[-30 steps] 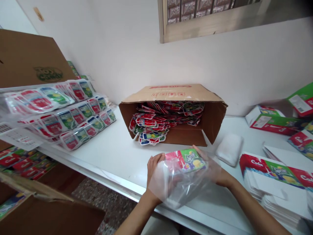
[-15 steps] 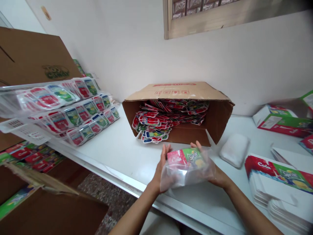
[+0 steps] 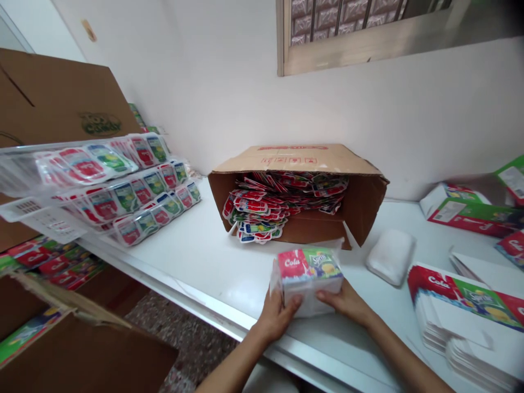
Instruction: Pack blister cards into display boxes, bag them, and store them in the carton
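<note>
Carton (image 3: 297, 158): toward table's (image 3: 204, 273) back edge, blocking way beyond box (image 3: 311, 265). Packs (image 3: 139, 196): left, along front edge. Flats (image 3: 466, 322): right.
Box, in clear bag (image 3: 310, 312): near front edge, lettering upright to you, long axis left-right. Your left hand (image 3: 277, 314), right hand (image 3: 347, 301): clamped on it.

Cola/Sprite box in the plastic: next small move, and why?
Probably smooth the loose clear plastic down against the box, using the right hand: a flap sticks up past the box's far right corner, that hand is on the same side, and the left hand grips the other side, so it could likely steady the box.
</note>
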The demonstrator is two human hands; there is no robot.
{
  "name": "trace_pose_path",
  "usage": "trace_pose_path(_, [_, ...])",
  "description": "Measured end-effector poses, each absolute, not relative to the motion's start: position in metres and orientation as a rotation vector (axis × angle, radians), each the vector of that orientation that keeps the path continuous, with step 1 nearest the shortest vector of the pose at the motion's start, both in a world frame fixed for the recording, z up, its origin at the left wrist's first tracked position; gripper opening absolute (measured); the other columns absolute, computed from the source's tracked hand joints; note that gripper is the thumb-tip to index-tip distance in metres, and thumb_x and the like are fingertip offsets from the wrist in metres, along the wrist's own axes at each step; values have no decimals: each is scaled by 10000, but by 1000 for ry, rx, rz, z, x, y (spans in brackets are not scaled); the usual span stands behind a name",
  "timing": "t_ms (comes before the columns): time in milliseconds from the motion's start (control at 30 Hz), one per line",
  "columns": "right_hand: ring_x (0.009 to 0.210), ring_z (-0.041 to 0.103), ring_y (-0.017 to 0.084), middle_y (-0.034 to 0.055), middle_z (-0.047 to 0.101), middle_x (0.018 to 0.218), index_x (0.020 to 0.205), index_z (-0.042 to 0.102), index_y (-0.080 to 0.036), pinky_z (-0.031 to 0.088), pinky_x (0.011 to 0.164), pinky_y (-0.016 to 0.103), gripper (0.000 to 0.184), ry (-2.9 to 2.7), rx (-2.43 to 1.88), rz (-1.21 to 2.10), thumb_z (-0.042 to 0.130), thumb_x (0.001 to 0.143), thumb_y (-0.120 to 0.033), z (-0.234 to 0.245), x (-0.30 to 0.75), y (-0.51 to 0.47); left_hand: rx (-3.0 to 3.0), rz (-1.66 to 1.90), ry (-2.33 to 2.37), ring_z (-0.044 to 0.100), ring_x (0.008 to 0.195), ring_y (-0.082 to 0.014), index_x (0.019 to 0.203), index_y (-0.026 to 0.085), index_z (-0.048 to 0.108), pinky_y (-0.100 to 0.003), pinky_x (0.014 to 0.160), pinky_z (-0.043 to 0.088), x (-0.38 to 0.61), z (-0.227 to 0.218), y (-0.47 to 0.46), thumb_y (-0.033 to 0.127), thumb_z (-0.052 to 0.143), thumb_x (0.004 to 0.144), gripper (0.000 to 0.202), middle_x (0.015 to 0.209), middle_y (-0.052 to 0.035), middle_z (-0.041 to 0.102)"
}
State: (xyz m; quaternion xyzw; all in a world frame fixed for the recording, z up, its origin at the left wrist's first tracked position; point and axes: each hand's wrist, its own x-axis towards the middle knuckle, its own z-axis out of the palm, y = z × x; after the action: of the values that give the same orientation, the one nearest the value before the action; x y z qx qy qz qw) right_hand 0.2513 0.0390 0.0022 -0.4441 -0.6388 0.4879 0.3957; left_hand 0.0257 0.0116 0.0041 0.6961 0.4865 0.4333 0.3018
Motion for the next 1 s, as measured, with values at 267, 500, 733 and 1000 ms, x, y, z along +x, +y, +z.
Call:
trace_pose_path(267, [1294, 476, 301, 102, 411, 1491, 1481, 305, -251, 469, 991, 450, 828, -1479, -1131, 1638, 541, 809, -675, 43, 268, 31, 1317, 851, 1147, 527, 1238, -325, 1351, 134, 479, -442, 1016, 430, 24, 56, 42, 633, 474, 861, 699, 1351, -146, 571])
trace_pose_path(500, [1053, 639, 282, 91, 674, 1195, 1316, 526, -184, 499, 915, 388, 636, -1690, -1374, 1192, 610, 812, -564, 13, 257, -7, 1658, 775, 1305, 645, 1044, -265, 1360, 188, 438, -330, 869, 500, 23, 39, 5, 483, 720, 740, 742, 1178, -88, 681])
trace_pose_path(733, [670, 653, 215, 42, 683, 734, 888, 653, -198, 490, 604, 310, 406, -1900, -1599, 305, 444, 923, -544, 3, 253, -21, 1979, 468, 1921, 703, 883, -331, 1285, 153, 534, -356, 750, 494, 25, 33, 0, 667, 561, 777, 723, 937, -138, 747])
trace_pose_path(1000, [993, 659, 209, 83, 689, 1141, 1209, 598, -199, 539, 838, 333, 290, -1925, -1277, -13, 515, 945, -286, -8, 251, -16, 2130, 729, 1877, 723, 838, -275, 1449, 94, 350, -342, 751, 545, 23, 3, -4, 504, 553, 879, 731, 995, -140, 749])
